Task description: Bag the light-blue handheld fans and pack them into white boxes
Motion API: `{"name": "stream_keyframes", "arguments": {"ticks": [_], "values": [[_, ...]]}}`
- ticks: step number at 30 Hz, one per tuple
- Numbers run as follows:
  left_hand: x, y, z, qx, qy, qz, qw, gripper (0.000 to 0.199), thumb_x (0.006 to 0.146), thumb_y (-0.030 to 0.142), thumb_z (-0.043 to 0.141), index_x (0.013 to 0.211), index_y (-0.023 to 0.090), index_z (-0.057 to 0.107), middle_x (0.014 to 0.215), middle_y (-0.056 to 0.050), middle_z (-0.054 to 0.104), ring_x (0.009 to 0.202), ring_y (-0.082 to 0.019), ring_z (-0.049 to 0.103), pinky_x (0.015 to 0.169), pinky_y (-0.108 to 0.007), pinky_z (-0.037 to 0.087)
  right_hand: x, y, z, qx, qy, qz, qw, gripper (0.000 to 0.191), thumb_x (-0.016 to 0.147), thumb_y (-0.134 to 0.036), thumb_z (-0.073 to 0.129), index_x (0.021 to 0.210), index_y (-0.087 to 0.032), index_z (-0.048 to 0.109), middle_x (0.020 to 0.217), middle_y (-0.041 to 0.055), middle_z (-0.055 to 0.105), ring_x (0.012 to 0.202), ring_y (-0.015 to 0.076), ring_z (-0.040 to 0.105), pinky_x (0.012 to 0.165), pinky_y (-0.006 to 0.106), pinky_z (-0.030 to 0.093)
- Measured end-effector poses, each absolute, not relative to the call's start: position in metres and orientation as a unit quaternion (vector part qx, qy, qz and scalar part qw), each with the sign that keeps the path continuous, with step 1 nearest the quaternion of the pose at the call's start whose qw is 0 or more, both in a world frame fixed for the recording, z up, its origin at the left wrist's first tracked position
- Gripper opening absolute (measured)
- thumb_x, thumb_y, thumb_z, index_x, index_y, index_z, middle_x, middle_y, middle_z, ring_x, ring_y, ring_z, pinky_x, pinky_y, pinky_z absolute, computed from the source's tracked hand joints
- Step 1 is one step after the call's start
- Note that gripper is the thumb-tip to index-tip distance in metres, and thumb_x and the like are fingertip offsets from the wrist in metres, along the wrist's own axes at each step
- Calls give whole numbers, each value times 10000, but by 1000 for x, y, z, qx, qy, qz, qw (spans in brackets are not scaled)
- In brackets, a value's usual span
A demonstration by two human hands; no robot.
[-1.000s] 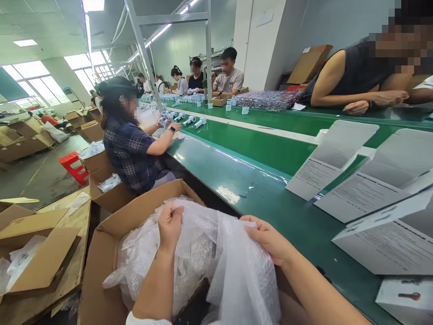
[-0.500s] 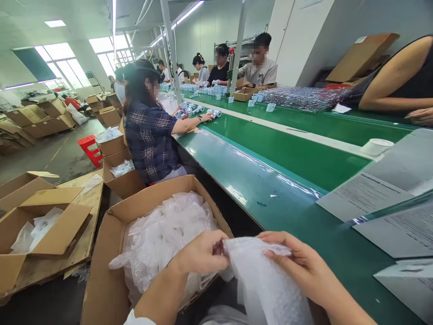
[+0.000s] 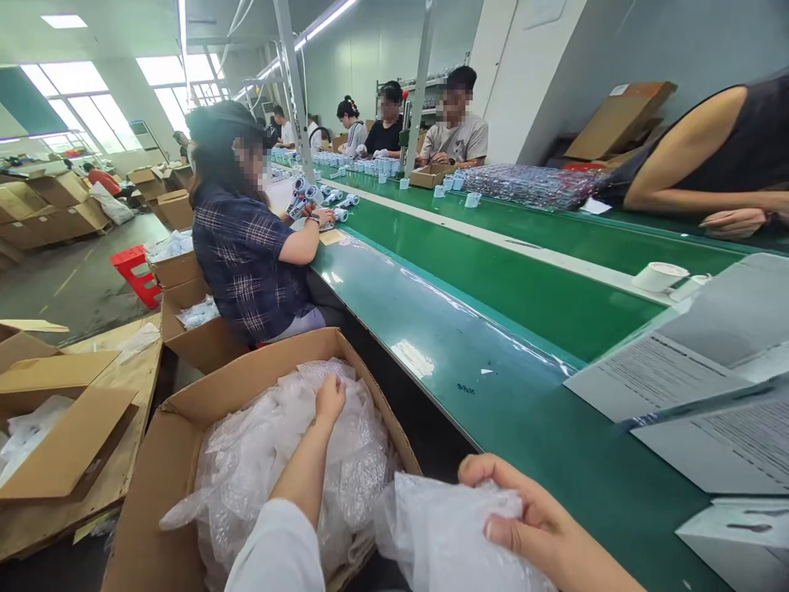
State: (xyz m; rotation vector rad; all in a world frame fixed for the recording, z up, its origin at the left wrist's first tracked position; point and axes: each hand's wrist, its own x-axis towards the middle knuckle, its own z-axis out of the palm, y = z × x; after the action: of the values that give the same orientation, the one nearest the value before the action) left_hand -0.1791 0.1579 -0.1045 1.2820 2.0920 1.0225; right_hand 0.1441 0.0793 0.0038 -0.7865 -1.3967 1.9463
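Observation:
In my right hand [image 3: 523, 518] is a white, see-through bubble wrap bag [image 3: 447, 526], pinched between thumb and fingers at its upper right edge. Its lower end runs out of the picture. My left hand [image 3: 331, 400] reaches over a cardboard box [image 3: 178, 419] heaped with similar bubble wrap bags [image 3: 265, 444]. The fingers of that hand are closed at the far side of the heap, and whatever is between them is hidden. The left forearm, in a white sleeve, crosses the pile.
A green worktable [image 3: 425, 345] with a conveyor belt [image 3: 468, 255] runs along the right. Printed grey-white sheets [image 3: 666, 370] stand at its near end. A co-worker in a plaid shirt [image 3: 246, 263] handles white and dark parts ahead. Open cartons [image 3: 67, 444] stand at left.
My left hand has let go of the bubble wrap bag and moved left and forward over the box. The right hand keeps the bag, now lower. The plaid-shirted co-worker's arm has drawn back.

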Motion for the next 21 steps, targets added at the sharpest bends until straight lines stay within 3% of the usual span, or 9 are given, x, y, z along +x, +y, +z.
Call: {"name": "stream_keyframes", "arguments": {"ticks": [2, 4, 7, 9, 13, 14, 16, 18, 21], "values": [[-177, 145, -93, 473, 753, 400, 221, 155, 904, 296, 591, 823, 166, 565, 756, -4, 586, 756, -163, 587, 749, -304, 464, 141, 81, -8, -327, -462, 770, 295, 585, 687, -499, 835, 1208, -308, 649, 1035, 33, 598, 733, 155, 607, 636, 266, 497], [-173, 126, -75, 484, 734, 429, 205, 138, 912, 322, 553, 884, 187, 541, 767, 1, 575, 757, -156, 572, 735, -272, 445, 132, 83, -12, -313, -465, 780, 278, 679, 670, -493, 848, 1286, -319, 621, 1137, 58, 616, 829, 194, 645, 698, 299, 523], [-156, 93, -45, 510, 641, 514, 253, 224, 909, 410, 568, 978, 203, 518, 752, 15, 577, 697, -136, 556, 664, -237, 443, 116, 85, 1, -261, -581, 713, 292, 431, 752, -416, 803, 1155, -302, 704, 1347, 99, 566, 1109, 278, 614, 866, 374, 523], [-140, 71, -29, 524, 548, 570, 316, 249, 896, 416, 615, 995, 204, 529, 733, 19, 586, 657, -123, 557, 618, -219, 442, 109, 87, 15, -232, -667, 626, 331, 256, 814, -339, 753, 1065, -293, 732, 1477, 97, 462, 1215, 284, 558, 969, 409, 487], [-117, 43, -6, 609, 365, 587, 389, 148, 915, 316, 625, 997, 193, 610, 800, -27, 663, 676, -123, 600, 628, -225, 474, 114, 91, 35, -209, -764, 486, 369, 171, 867, -261, 692, 1033, -271, 734, 1666, 35, 83, 1399, 322, 397, 1088, 446, 413], [-114, 40, -1, 636, 320, 578, 400, 128, 920, 278, 618, 1017, 196, 631, 841, -46, 686, 707, -130, 618, 650, -234, 485, 117, 91, 37, -200, -773, 478, 367, 164, 871, -258, 689, 1029, -268, 733, 1669, 29, 70, 1431, 329, 355, 1095, 439, 409], [-112, 38, 5, 673, 258, 555, 415, 149, 918, 232, 612, 1058, 216, 660, 949, -76, 710, 822, -159, 647, 745, -272, 507, 122, 90, 38, -161, -773, 500, 355, 168, 872, -258, 696, 1037, -281, 722, 1604, 76, 307, 1392, 313, 430, 1049, 405, 462], [-112, 37, 4, 685, 242, 532, 435, 222, 899, 284, 639, 1114, 235, 664, 1071, -98, 700, 978, -208, 640, 870, -342, 500, 124, 87, 36, -121, -760, 529, 357, 189, 879, -263, 691, 1065, -298, 700, 1329, 97, 605, 1268, 291, 565, 990, 400, 510], [-108, 32, -17, 664, 299, 469, 500, 524, 766, 456, 755, 1214, 213, 633, 1113, -122, 680, 1005, -256, 631, 881, -380, 503, 125, 76, 36, -118, -733, 532, 407, 175, 897, -287, 664, 1070, -306, 679, 1034, 63, 652, 1148, 278, 629, 969, 425, 527]]}}
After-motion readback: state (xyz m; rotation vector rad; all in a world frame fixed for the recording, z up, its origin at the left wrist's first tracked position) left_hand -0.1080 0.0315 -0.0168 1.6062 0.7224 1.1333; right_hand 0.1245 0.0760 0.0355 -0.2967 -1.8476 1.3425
